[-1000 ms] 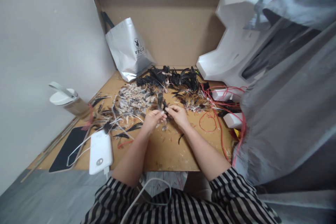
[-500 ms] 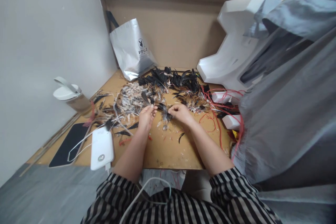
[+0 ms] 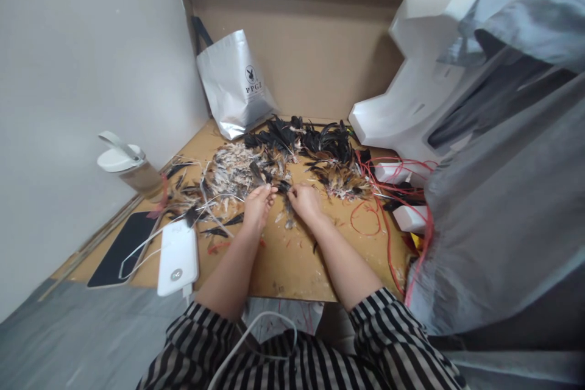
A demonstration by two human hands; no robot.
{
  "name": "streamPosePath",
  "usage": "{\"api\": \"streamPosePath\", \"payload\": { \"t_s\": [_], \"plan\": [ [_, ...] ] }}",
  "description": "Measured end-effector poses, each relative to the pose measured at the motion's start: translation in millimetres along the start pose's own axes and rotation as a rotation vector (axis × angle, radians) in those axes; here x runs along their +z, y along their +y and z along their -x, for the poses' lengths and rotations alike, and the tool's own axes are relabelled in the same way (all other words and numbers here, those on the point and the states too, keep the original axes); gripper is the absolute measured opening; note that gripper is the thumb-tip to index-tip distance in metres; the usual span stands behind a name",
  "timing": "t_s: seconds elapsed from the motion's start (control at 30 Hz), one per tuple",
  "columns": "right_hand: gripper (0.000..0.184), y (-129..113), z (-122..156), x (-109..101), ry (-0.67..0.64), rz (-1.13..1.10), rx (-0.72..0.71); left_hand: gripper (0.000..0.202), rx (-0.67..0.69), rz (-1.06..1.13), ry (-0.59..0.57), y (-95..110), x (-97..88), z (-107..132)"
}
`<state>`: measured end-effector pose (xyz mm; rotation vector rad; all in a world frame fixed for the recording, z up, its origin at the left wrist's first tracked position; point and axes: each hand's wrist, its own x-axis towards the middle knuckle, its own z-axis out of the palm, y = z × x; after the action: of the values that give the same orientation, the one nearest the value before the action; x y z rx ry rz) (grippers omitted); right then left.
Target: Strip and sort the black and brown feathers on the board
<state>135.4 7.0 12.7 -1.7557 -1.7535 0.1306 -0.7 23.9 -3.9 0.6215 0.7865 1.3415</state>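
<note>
My left hand (image 3: 258,204) and my right hand (image 3: 305,201) meet over the cardboard work surface (image 3: 292,262), both pinched on a small dark feather (image 3: 283,187) between them. A pale speckled feather pile (image 3: 231,172) lies just beyond my left hand. Behind both hands is a black feather heap (image 3: 311,139). A mixed brown and black feather pile (image 3: 340,180) sits to the right of my right hand. Loose feather bits dot the board under my wrists.
A white power bank (image 3: 177,258) with its cable and a black phone (image 3: 119,247) lie front left. A lidded cup (image 3: 130,169) stands by the wall. A silver bag (image 3: 235,85) leans at the back. Red wires (image 3: 388,219) and white foam (image 3: 411,97) crowd the right, beside grey cloth (image 3: 503,195).
My hands separated half a second ago, the left one toward the speckled pile, and have now come back together on a dark feather. The view shifted slightly.
</note>
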Motion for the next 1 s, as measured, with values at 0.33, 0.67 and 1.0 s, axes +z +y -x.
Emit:
{"api": "streamPosePath", "payload": {
  "t_s": [0.33,0.67,1.0],
  "plan": [
    [0.028,6,-1,-2,-0.038,-1.080,0.467,0.015,-0.098,-0.013,-0.044,1,6.0,5],
    [0.030,5,2,0,-0.103,-1.177,0.525,0.015,-0.139,-0.051,-0.123,-4,9.3,9],
    [0.027,1,2,-3,-0.049,-1.262,0.508,0.014,-0.210,-0.128,-0.184,-7,10.4,11]
  ]
}}
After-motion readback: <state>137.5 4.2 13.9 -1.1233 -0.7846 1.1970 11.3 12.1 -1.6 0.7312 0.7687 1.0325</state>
